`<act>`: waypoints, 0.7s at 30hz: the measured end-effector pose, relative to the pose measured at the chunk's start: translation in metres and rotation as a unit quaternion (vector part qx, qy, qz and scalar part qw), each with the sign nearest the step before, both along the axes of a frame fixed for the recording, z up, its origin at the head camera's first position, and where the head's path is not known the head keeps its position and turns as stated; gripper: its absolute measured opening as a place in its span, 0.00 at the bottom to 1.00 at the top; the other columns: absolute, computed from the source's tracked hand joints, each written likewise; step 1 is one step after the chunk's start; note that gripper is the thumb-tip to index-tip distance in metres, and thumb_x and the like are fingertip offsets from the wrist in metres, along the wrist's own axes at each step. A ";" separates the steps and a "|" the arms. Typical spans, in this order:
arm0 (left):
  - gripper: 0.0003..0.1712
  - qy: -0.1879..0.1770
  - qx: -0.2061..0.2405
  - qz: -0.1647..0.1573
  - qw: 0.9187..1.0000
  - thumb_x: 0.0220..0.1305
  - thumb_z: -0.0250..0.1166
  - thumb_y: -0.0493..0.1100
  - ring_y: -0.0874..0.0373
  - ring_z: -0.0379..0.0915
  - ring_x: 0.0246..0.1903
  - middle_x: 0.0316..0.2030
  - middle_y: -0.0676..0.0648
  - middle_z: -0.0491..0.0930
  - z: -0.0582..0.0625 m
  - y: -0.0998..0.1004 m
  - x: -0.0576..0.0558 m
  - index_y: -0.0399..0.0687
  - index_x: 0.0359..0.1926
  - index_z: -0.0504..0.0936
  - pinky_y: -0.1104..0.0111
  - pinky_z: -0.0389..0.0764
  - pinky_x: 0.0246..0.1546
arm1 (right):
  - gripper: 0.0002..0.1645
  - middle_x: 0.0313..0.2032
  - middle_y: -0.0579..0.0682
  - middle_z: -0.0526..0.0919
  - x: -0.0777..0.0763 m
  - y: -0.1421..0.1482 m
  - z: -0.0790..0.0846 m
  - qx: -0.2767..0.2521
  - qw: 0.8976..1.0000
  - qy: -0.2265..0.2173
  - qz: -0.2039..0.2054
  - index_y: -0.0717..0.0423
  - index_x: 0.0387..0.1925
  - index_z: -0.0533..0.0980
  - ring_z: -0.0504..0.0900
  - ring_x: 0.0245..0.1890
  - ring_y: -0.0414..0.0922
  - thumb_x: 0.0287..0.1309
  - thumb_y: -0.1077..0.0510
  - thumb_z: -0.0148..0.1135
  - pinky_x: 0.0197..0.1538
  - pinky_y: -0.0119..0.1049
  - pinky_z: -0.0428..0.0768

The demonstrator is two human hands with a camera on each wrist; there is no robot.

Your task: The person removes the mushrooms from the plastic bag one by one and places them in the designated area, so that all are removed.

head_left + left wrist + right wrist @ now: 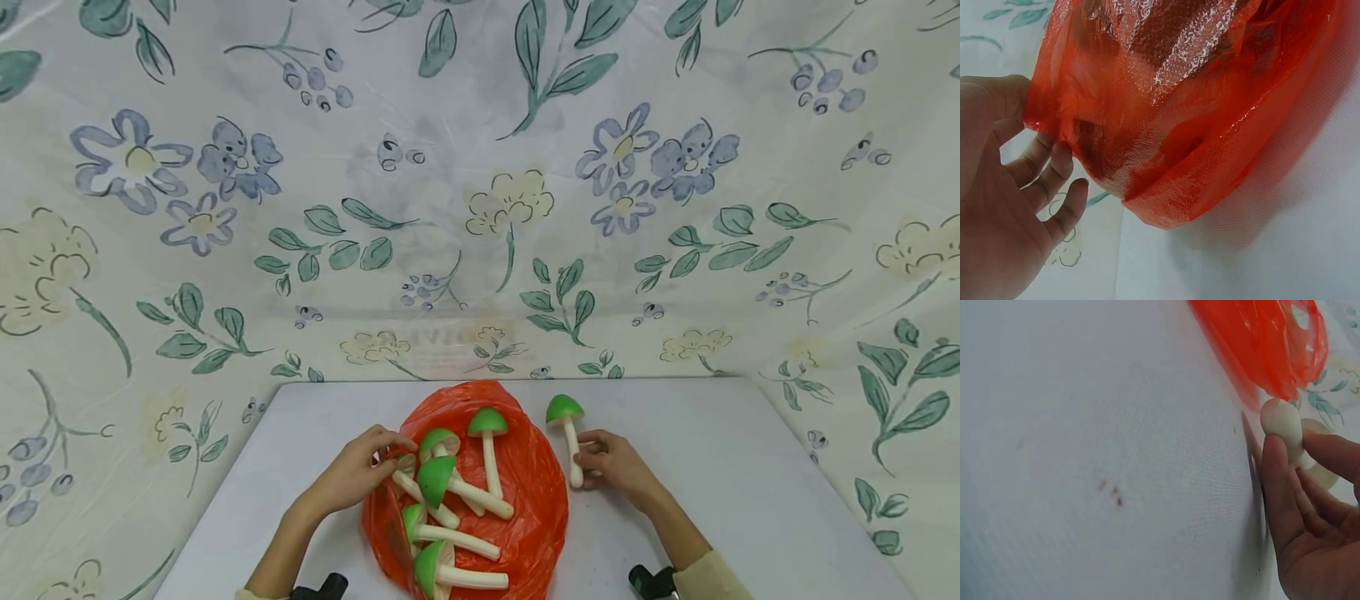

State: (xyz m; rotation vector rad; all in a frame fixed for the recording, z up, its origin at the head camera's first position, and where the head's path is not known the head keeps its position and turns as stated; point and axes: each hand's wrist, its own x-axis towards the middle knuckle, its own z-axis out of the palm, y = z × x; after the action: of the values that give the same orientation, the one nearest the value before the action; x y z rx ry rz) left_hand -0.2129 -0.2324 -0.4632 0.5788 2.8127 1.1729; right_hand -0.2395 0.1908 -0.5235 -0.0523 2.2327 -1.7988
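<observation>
Flowered cloth (pixel 450 192) hung behind the white surface (pixel 750 475), and from where I stood the mushroom (pixel 571 442) was just beside the red bag (pixel 540 492), on the person's right, green cap pointing away from them. Whether it touched the surface I couldn't tell. The right grip (pixel 618 468) had closed on its lower stem, thumb and fingers on opposite sides; that light pinch probably suited something so slim, and it left the cap free. Next to it the bag lay spread wide, perhaps so its contents were easy to reach: six or so other mushrooms (pixel 480 497), loosely heaped, most caps to the left, some overlapping as if order hardly mattered. Over on the left, the left grip (pixel 358 468) pinched the bag's edge, its spare fingers loosely fanned; I took that as keeping the thin film from slumping. Farther out, a pale sleeve (pixel 712 579) covered the right forearm, and a black fitting (pixel 652 581) showed near that wrist.
</observation>
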 end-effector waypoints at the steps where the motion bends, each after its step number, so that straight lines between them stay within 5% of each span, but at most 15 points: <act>1: 0.19 0.000 -0.001 0.001 1.000 0.63 0.60 0.30 0.56 0.66 0.35 0.37 0.50 0.75 -0.001 0.000 0.000 0.51 0.51 0.85 0.69 0.72 0.32 | 0.28 0.43 0.60 0.80 0.000 0.000 0.000 0.001 1.000 0.000 -0.003 0.70 0.60 0.70 0.85 0.36 0.48 0.63 0.60 0.64 0.37 0.44 0.86; 21: 0.19 0.000 -0.007 0.005 1.000 0.62 0.60 0.30 0.56 0.66 0.35 0.36 0.51 0.74 -0.003 0.001 0.000 0.50 0.51 0.85 0.69 0.72 0.31 | 0.24 0.42 0.55 0.83 0.000 0.002 -0.003 0.048 0.998 -0.003 -0.036 0.63 0.56 0.74 0.80 0.35 0.47 0.61 0.57 0.67 0.33 0.40 0.84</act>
State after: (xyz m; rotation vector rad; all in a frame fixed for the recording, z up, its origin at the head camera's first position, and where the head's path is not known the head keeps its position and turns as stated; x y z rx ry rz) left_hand -0.2130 -0.2316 -0.4665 0.5660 2.8248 1.1532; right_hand -0.2391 0.1933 -0.5270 0.0520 2.3411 -1.7225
